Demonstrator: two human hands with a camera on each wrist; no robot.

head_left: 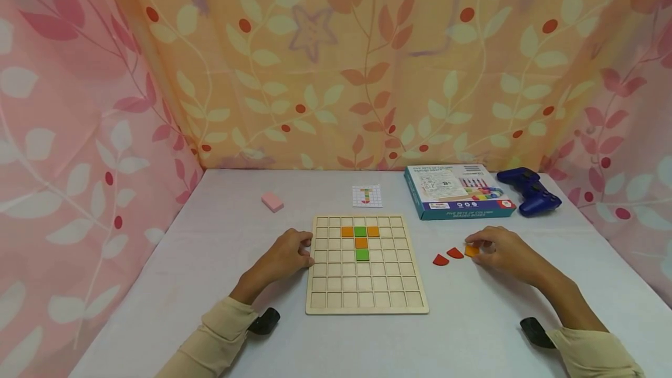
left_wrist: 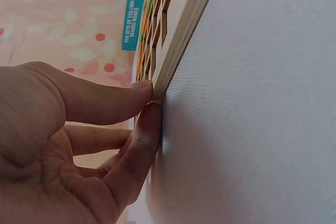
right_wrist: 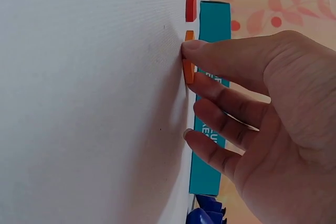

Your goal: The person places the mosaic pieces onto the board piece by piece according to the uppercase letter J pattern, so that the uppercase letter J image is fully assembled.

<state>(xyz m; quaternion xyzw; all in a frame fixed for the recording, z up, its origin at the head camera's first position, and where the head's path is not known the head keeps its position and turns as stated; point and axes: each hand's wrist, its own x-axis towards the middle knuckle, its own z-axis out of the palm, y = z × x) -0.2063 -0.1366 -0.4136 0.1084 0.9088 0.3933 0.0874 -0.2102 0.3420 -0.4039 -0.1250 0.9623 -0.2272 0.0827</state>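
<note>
My left hand [head_left: 288,254] holds the left edge of a wooden grid board [head_left: 336,302], thumb and forefinger pinching its rim in the left wrist view. In the board's top row a green square [head_left: 360,231] sits between two orange squares. Below it come another orange square [head_left: 361,242] and a green one [head_left: 362,255]. Right of the board, my right hand [head_left: 504,252] pinches an orange square tile [right_wrist: 189,70] at the table surface, the other fingers loosely bent. Two red quarter-round pieces lie beside it, one nearer [head_left: 441,260] and one farther [head_left: 455,253].
Behind the board lies a small pattern card [head_left: 367,196] with a coloured figure on a grid. A pink block [head_left: 272,202] is at the back left. A blue boxed set [head_left: 462,192] and a dark blue game controller [head_left: 530,191] stand at the back right, before patterned curtains.
</note>
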